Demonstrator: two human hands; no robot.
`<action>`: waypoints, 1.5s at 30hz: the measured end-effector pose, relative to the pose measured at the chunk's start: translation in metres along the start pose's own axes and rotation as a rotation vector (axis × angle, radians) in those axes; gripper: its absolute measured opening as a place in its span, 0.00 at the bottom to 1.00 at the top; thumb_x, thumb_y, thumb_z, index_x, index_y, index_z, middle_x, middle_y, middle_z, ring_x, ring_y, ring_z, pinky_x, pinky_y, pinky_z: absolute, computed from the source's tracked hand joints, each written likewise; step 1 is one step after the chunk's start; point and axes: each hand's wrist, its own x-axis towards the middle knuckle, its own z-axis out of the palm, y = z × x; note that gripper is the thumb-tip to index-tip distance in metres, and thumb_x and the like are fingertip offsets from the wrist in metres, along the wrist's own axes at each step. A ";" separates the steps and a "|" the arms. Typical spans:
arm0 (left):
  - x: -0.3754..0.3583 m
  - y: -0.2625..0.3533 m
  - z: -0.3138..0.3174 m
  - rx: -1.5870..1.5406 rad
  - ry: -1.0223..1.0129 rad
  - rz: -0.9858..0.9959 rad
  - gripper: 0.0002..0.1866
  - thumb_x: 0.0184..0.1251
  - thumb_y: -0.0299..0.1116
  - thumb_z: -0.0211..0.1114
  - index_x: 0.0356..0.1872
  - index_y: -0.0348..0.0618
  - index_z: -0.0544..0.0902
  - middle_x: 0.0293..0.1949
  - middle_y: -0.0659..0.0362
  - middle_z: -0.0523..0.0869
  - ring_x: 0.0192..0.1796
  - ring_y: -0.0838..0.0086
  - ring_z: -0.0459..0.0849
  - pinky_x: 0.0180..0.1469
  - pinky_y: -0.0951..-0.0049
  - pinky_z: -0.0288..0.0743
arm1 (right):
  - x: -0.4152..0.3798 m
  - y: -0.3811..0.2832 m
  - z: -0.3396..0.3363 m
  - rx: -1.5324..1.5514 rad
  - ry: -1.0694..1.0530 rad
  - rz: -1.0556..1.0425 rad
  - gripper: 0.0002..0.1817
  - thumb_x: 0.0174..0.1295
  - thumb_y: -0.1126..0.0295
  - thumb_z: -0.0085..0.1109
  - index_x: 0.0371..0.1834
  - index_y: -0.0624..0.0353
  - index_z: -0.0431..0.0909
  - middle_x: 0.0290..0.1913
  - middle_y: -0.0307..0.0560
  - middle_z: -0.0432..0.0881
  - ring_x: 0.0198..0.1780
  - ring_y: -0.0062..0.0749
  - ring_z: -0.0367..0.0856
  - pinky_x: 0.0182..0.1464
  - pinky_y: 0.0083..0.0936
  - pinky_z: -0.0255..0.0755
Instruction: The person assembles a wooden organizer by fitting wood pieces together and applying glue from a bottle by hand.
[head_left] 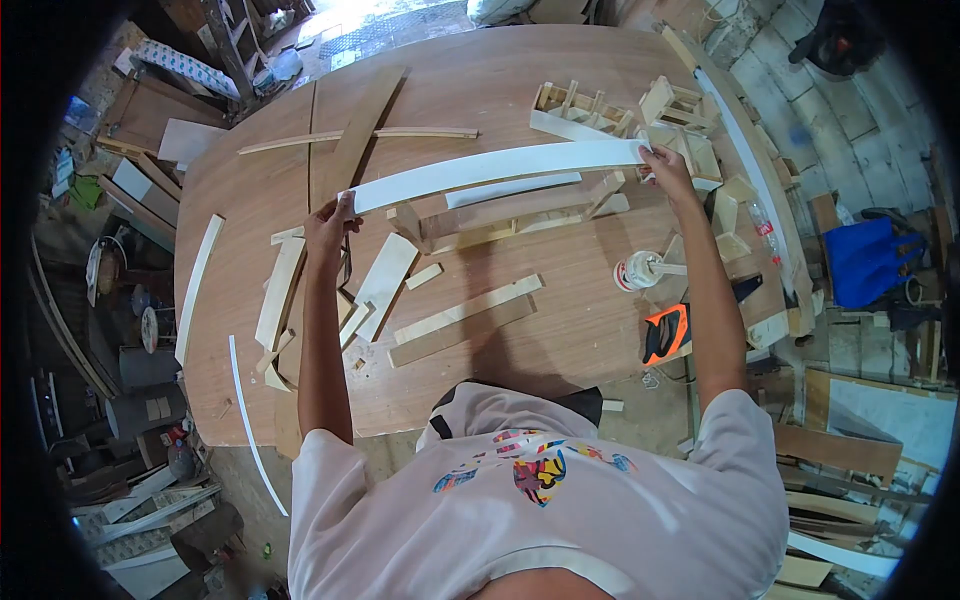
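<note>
A long white-faced strip (500, 168) with a brown lower edge stretches between my two hands above the worktable. My left hand (333, 218) is closed around its left end. A dark, narrow object hangs just below those fingers; I cannot make out what it is or whether I hold it. At the other end, my right hand (664, 166) pinches the strip between thumb and fingers. Beneath the strip, a long wooden frame (510, 225) lies on the table, partly covered, and a shorter white piece (512, 190) rests along it.
The wooden worktable (580, 350) carries several loose wood pieces (470, 310). Near my right forearm are an orange-handled saw (666, 334) and a white tub (637, 270) with a brush-like handle. Small wooden box frames (585, 110) stand at the back right. A blue bag (872, 262) hangs beyond the table.
</note>
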 end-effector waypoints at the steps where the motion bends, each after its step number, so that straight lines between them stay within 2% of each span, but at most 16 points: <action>1: 0.001 0.000 0.000 0.000 0.000 0.000 0.19 0.61 0.39 0.64 0.40 0.27 0.80 0.27 0.56 0.82 0.24 0.76 0.80 0.25 0.80 0.71 | 0.001 0.003 0.001 0.006 0.000 -0.007 0.22 0.60 0.58 0.58 0.50 0.63 0.75 0.35 0.38 0.81 0.31 0.16 0.77 0.26 0.14 0.67; 4: 0.001 -0.003 0.000 0.002 -0.017 -0.022 0.20 0.61 0.39 0.65 0.40 0.27 0.80 0.28 0.56 0.82 0.25 0.75 0.80 0.25 0.80 0.71 | 0.002 0.007 0.001 0.014 -0.006 -0.001 0.22 0.60 0.58 0.58 0.51 0.64 0.75 0.35 0.39 0.81 0.30 0.16 0.77 0.26 0.14 0.67; 6: 0.002 -0.005 0.000 0.004 -0.013 -0.007 0.18 0.62 0.41 0.64 0.40 0.32 0.80 0.25 0.61 0.81 0.24 0.80 0.79 0.24 0.84 0.68 | 0.001 0.008 0.001 0.014 -0.012 0.010 0.23 0.60 0.58 0.58 0.52 0.65 0.74 0.35 0.39 0.81 0.30 0.16 0.77 0.26 0.14 0.67; 9: 0.004 -0.008 -0.002 -0.029 -0.026 -0.002 0.20 0.60 0.40 0.65 0.40 0.28 0.80 0.27 0.56 0.82 0.24 0.76 0.79 0.25 0.80 0.71 | 0.001 0.009 0.002 0.015 -0.018 0.034 0.26 0.59 0.56 0.59 0.54 0.64 0.72 0.35 0.36 0.80 0.31 0.15 0.75 0.27 0.14 0.66; 12: 0.005 -0.011 -0.002 -0.029 -0.031 0.015 0.19 0.61 0.40 0.65 0.40 0.28 0.80 0.27 0.56 0.82 0.24 0.76 0.79 0.24 0.80 0.70 | 0.002 0.013 0.002 0.021 -0.013 0.046 0.25 0.59 0.56 0.59 0.54 0.62 0.73 0.35 0.36 0.80 0.31 0.16 0.75 0.28 0.14 0.66; 20: 0.007 -0.014 -0.002 -0.063 -0.038 0.020 0.18 0.62 0.38 0.63 0.39 0.28 0.80 0.27 0.55 0.82 0.24 0.75 0.79 0.24 0.79 0.71 | 0.000 0.014 0.002 0.055 -0.035 0.058 0.19 0.60 0.57 0.57 0.47 0.59 0.76 0.33 0.34 0.79 0.31 0.16 0.76 0.30 0.14 0.66; 30: -0.003 -0.013 -0.001 -0.104 -0.080 0.064 0.15 0.65 0.35 0.60 0.41 0.28 0.79 0.29 0.55 0.81 0.26 0.74 0.80 0.27 0.79 0.72 | 0.008 0.017 -0.001 0.066 -0.062 0.035 0.17 0.60 0.58 0.56 0.45 0.59 0.76 0.32 0.36 0.79 0.29 0.16 0.77 0.27 0.14 0.69; 45: -0.011 -0.012 -0.002 -0.132 -0.060 0.050 0.15 0.64 0.34 0.60 0.40 0.27 0.79 0.29 0.54 0.81 0.25 0.73 0.80 0.25 0.78 0.72 | 0.013 0.012 0.002 0.092 -0.068 0.043 0.14 0.61 0.60 0.56 0.42 0.58 0.77 0.32 0.35 0.78 0.30 0.16 0.75 0.27 0.14 0.69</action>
